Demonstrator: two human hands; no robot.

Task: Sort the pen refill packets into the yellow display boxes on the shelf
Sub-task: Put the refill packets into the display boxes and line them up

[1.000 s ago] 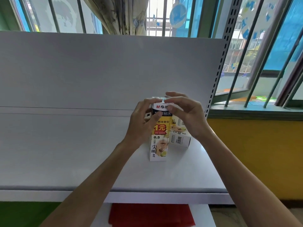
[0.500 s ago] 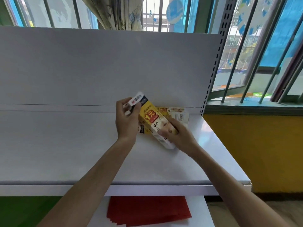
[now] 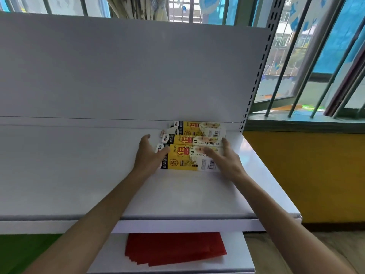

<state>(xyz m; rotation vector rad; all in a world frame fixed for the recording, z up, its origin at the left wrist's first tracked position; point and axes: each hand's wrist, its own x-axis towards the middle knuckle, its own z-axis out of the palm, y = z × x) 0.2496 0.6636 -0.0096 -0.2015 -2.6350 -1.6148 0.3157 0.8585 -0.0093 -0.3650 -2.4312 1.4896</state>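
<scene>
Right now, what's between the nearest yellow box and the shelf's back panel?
Two more flat yellow boxes: the middle box and the rear box. Head view.

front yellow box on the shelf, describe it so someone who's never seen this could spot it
On the white metal shelf, near its back right corner, three long yellow and white cardboard boxes lie flat side by side. The front box is the one farthest from the white back panel, with the left hand at its left end and the right hand on its right end.
</scene>
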